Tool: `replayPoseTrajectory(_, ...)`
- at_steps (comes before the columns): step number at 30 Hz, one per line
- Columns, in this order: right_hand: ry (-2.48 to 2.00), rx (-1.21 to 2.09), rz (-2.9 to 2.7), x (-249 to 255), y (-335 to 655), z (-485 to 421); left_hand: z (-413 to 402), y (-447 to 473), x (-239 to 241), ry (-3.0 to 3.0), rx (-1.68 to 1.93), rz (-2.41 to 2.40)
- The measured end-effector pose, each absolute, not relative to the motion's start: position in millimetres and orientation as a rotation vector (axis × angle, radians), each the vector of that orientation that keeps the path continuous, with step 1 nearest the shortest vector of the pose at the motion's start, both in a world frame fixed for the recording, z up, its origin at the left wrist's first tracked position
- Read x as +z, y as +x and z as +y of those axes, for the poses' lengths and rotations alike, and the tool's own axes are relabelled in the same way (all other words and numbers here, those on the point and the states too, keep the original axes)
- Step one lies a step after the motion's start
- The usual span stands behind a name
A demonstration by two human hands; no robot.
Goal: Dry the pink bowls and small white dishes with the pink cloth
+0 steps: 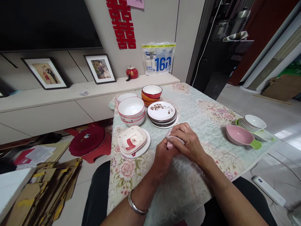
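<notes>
In front of me, above the near part of the table, both my hands close around a small pink dish, most of it covered by my fingers. A pale rim or fold shows at its top; I cannot tell which. My left hand grips it from below and the left. From the right, my right hand wraps over its top. Just beyond my hands stands a stack of plates with a brown flower pattern. To the left, cream dishes with a red motif rest on a white plate.
White bowls with red rims and a stack of red and orange bowls stand farther back. At the right edge are a pink leaf-handled bowl and small white bowls. A red stool and flattened cardboard lie left of the table.
</notes>
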State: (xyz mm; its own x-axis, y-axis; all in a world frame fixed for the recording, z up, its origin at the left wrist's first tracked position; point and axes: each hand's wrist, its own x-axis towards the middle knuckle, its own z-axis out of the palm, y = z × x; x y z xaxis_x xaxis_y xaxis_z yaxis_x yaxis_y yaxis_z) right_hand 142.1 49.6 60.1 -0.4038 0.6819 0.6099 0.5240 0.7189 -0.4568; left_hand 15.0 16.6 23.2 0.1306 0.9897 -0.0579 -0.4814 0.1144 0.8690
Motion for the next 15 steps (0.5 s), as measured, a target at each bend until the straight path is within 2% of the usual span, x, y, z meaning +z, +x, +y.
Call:
replayPoseTrajectory(9, -1.157, 0.377, -1.841, 33.6, 143.2, 71.9, 17.8, 19.8, 15.5, 0.711, 1.318, 0.692)
replayPoseTrajectory(15, -1.031, 0.296, -2.01, 50.8, 138.4, 57.8, 18.5, 17.7, 10.7, 0.736, 1.339, 0.678)
